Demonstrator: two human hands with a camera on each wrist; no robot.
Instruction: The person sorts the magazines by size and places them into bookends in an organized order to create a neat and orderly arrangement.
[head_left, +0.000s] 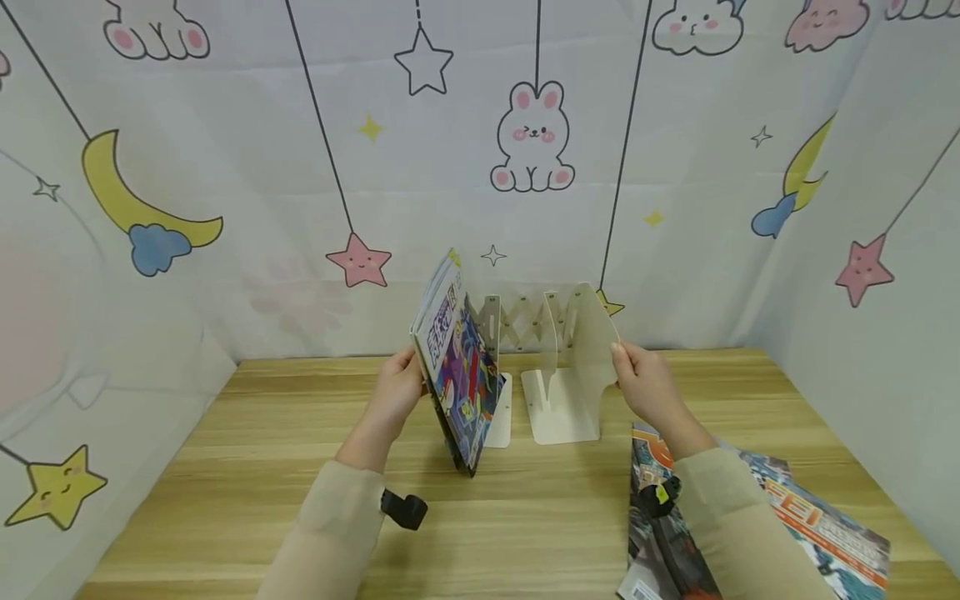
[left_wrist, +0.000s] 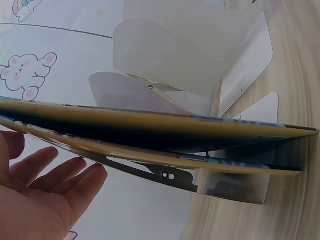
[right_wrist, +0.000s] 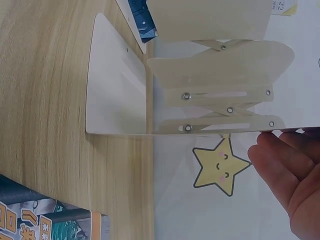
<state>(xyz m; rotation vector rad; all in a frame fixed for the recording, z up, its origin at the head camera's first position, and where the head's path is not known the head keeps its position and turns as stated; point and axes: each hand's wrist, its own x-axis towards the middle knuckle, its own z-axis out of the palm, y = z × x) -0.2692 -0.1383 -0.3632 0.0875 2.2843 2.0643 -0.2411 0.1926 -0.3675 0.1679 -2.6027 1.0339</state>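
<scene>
An expandable cream metal bookend with scissor-linked panels stands on the table. Several comic magazines lean upright in its left section; from the left wrist, two page blocks show with a gap between them. My left hand is at the outer left side of the magazines. Its extended fingers lie beside the left end panel; whether all touch is unclear. At the other end, my right hand touches the right end panel from outside, fingertips against it.
More magazines lie flat at the right front, partly under my right forearm. A wooden table carries everything. Close behind the bookend hangs a white curtain printed with rabbits and stars, and it continues along both sides.
</scene>
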